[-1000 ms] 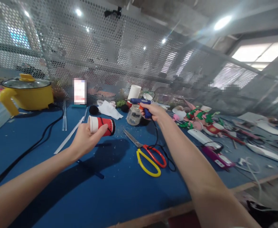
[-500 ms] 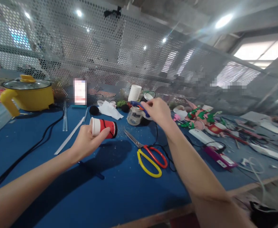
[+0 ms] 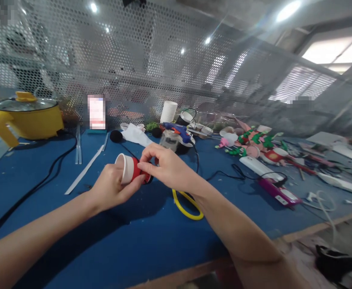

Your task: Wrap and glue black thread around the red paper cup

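Observation:
My left hand point(image 3: 112, 182) is wrapped around a paper cup point(image 3: 128, 170) with a white rim and a red band, tilted on its side above the table. Its open mouth faces left, and some fingers reach inside. At the cup's dark base end, my right hand point(image 3: 164, 164) is closed in a pinch. A thin black cord point(image 3: 130, 151) sticks out up and left from those fingertips, which hide part of the cup. Behind the right hand, a blue glue gun point(image 3: 177, 130) lies across a clear glass jar point(image 3: 168, 141). Yellow-handled scissors point(image 3: 188, 210) lie mostly hidden under my right forearm.
A yellow electric pot point(image 3: 31, 120) stands at the left, its black cable trailing forward. White strips point(image 3: 84, 170), a black ball point(image 3: 116, 136) and stacked white cups point(image 3: 168, 111) are farther back. Green and pink craft pieces point(image 3: 251, 144) and a purple power strip point(image 3: 280, 192) lie right.
My right hand has let go of the glue gun, which now rests on the jar, and has come left and down to the cup. The left hand still holds the cup.

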